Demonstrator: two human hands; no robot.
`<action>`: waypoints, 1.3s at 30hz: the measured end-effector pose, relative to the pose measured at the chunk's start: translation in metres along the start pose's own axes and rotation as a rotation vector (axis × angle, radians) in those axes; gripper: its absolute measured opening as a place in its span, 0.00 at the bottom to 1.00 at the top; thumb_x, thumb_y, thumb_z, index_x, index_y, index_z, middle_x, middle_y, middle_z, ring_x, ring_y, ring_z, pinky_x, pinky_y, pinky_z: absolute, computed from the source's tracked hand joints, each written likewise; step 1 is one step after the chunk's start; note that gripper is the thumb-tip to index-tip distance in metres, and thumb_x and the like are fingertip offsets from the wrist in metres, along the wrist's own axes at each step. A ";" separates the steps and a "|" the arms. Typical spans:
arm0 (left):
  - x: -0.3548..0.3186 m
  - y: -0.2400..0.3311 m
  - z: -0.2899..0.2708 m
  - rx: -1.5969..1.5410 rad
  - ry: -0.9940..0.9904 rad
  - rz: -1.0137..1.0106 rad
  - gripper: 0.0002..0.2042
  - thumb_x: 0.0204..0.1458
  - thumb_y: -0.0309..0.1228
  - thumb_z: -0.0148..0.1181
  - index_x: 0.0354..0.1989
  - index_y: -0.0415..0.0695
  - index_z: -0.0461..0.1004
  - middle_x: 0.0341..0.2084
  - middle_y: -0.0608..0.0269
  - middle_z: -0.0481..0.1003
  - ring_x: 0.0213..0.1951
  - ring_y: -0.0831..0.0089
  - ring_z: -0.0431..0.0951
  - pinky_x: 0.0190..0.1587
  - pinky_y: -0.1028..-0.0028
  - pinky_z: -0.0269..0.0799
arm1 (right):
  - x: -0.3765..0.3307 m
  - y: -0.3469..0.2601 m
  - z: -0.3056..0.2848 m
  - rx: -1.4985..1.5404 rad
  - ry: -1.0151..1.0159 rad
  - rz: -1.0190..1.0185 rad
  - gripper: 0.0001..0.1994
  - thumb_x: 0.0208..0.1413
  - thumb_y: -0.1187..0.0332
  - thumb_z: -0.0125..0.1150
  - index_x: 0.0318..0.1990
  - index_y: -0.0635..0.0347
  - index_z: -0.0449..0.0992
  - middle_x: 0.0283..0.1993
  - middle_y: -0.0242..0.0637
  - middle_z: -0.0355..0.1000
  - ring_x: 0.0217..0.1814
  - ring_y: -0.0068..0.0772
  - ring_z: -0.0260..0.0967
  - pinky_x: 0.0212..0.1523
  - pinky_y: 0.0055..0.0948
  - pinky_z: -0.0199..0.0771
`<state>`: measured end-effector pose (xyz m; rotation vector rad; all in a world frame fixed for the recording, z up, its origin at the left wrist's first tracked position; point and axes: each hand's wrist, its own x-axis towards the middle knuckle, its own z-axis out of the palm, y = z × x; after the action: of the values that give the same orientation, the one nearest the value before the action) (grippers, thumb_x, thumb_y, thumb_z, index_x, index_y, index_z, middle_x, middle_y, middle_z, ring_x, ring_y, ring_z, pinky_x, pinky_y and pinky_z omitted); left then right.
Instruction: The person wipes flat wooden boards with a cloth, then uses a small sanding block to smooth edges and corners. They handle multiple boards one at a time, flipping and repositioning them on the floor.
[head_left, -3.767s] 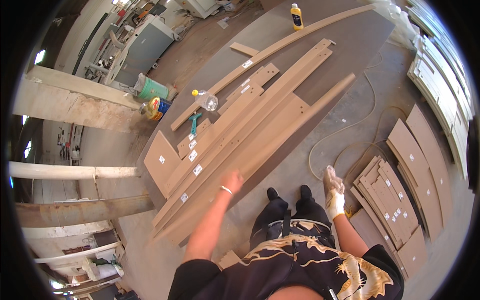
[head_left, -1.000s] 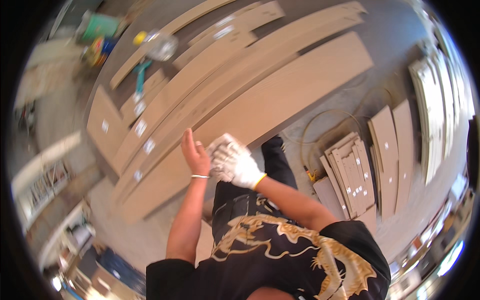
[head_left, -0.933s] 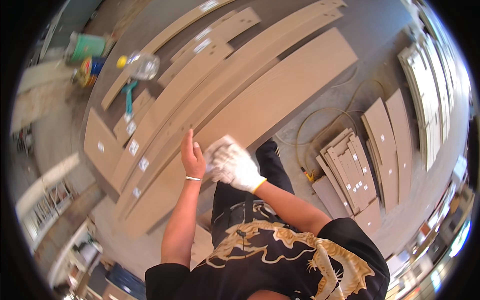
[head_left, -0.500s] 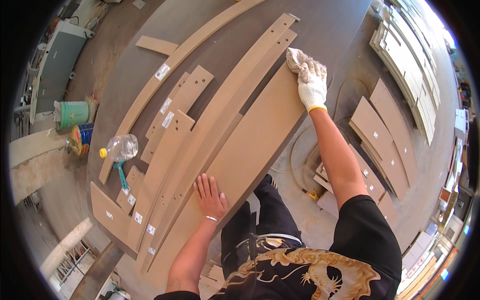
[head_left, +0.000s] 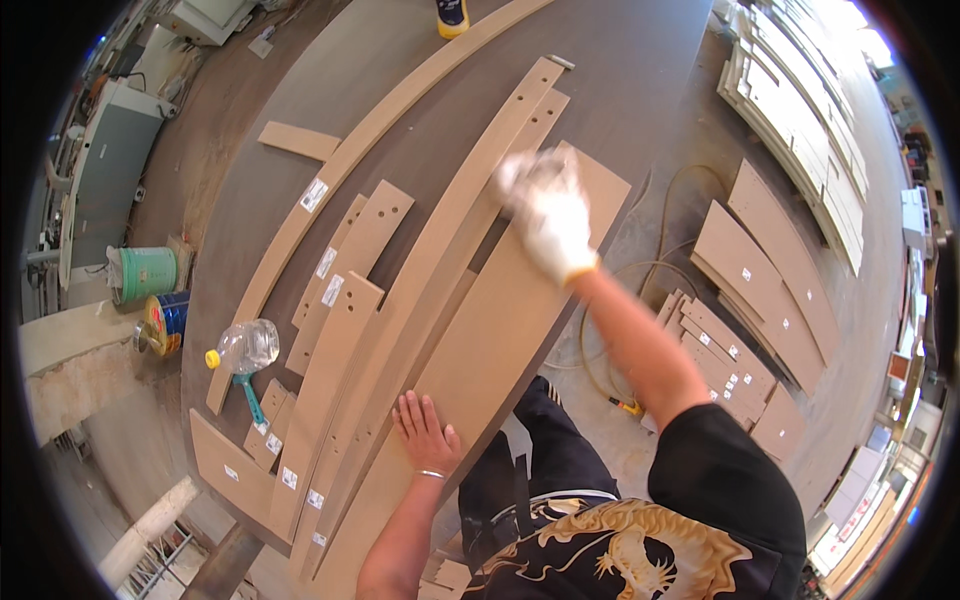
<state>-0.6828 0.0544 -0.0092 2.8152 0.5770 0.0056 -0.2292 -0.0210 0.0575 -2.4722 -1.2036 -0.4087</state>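
My bare left hand [head_left: 426,432] lies with fingers stretched on a wide tan board [head_left: 490,345] near the table edge. My right hand [head_left: 556,228], in a white knitted glove, is closed on a greyish-white rag [head_left: 518,176] over the upper part of that board. Motion smears the glove and rag, so contact with the surface is hard to make out. Beside the board lies a long, slightly curved strip [head_left: 455,190] with holes at its far end. Farther left are shorter panels [head_left: 355,300] with holes and white labels.
A clear bottle with a yellow cap [head_left: 248,346] and a teal-handled tool [head_left: 250,398] lie on the dark table [head_left: 620,80]. A curved strip [head_left: 290,215] arcs along the left. Stacked brown panels [head_left: 745,255] and a hose [head_left: 665,220] are on the right, by white panels [head_left: 790,120].
My right hand has moved the rag left and nearer to me from the wide board's far corner. My left hand stays on the board. The view has shifted slightly.
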 end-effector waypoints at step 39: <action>-0.033 -0.004 0.008 -0.364 0.332 -0.128 0.37 0.55 0.33 0.59 0.74 0.32 0.60 0.77 0.42 0.56 0.80 0.47 0.49 0.81 0.45 0.41 | -0.154 -0.080 0.027 -0.227 -0.559 -0.407 0.32 0.55 0.72 0.58 0.71 0.61 0.69 0.78 0.51 0.62 0.85 0.55 0.47 0.86 0.53 0.35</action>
<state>-0.7145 0.0430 -0.0159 2.4304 0.7428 0.5082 -0.3822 -0.0702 -0.0136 -2.6138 -1.9974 0.0691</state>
